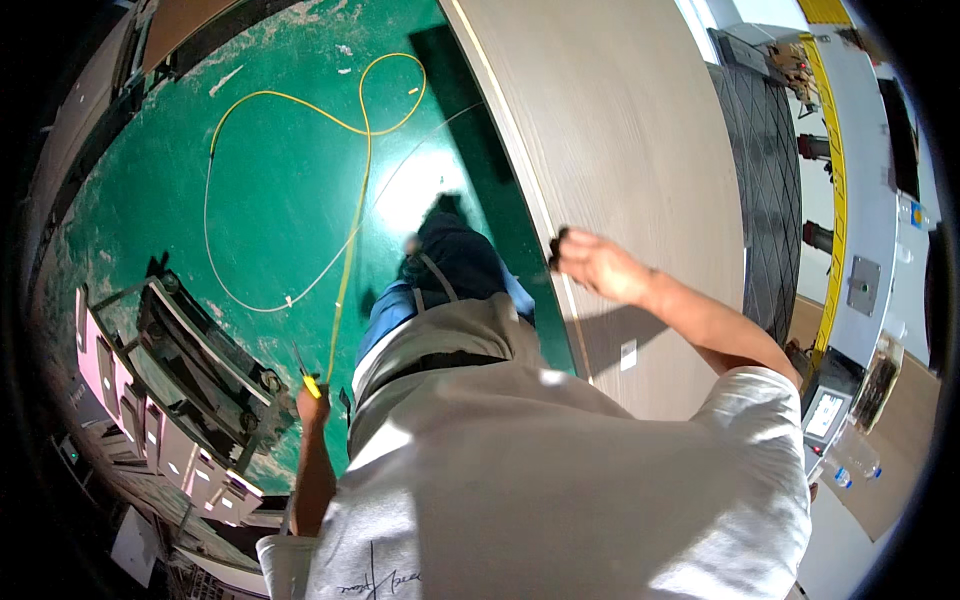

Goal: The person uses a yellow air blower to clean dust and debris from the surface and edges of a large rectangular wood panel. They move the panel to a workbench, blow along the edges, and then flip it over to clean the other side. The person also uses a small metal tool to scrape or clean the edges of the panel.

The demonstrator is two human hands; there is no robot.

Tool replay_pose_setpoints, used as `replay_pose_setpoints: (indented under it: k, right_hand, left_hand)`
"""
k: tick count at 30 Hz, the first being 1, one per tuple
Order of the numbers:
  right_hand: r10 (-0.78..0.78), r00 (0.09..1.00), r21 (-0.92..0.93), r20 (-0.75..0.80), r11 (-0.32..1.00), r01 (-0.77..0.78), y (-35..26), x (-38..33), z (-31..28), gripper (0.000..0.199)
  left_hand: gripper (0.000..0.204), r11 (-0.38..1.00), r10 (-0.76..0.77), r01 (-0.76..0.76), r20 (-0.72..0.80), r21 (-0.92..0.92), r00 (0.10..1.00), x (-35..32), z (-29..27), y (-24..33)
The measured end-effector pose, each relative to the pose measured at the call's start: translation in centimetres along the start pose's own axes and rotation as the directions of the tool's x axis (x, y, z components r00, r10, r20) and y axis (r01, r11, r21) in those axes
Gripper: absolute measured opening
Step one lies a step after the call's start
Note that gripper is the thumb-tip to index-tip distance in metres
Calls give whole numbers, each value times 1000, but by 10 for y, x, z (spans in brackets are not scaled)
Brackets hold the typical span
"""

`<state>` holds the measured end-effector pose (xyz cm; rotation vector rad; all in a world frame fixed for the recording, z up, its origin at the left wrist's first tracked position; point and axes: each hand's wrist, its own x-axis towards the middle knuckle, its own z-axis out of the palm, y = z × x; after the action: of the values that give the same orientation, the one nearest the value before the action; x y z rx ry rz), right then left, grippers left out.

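My left hand [312,410] is closed around a yellow air blow gun [312,386] with a thin nozzle, low at my left side. A yellow hose [350,255] runs up to this hand from the floor. On the right, my right hand [600,268] is held at the near left edge of a large wood-grain panel [610,120]. Its fingers are curled together, with something small and black [558,248] at their tips; I cannot make out what it is. A small white label [628,354] is stuck on the panel near my right forearm.
Hose loops lie on the green floor [290,180], partly as a pale line [208,225]. A dark-framed cart [190,340] stands at the left beside pinkish panels [120,375]. Beyond the large panel are a dark ribbed surface [765,190], a yellow rail [838,200] and a small screen [825,413].
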<state>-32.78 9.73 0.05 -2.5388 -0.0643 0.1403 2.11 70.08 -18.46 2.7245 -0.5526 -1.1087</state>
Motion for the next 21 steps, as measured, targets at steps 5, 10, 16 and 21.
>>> replay_pose_setpoints:
  k: [5, 10, 16, 21]
  right_hand:
    - [-123, 987, -19, -107, 992, 122, -35, -65, 37, 8]
    - [208, 879, -68, -430, 963, -262, 17, 28, 10, 20]
    - [113, 951, -158, -288, 974, -163, 1, -14, 54, 14]
    - [31, 991, -102, -130, 994, -44, -118, -157, 118, 7]
  left_hand:
    - [46, 977, -199, 192, -72, -97, 977, -156, 100, -119]
    - [63, 867, -385, 317, -114, -384, 916, -239, 147, -118]
    - [57, 873, -126, 116, 9, -473, 992, -305, 148, -70]
    - [53, 890, -21, 13, -13, -455, 1000, -352, 196, -117]
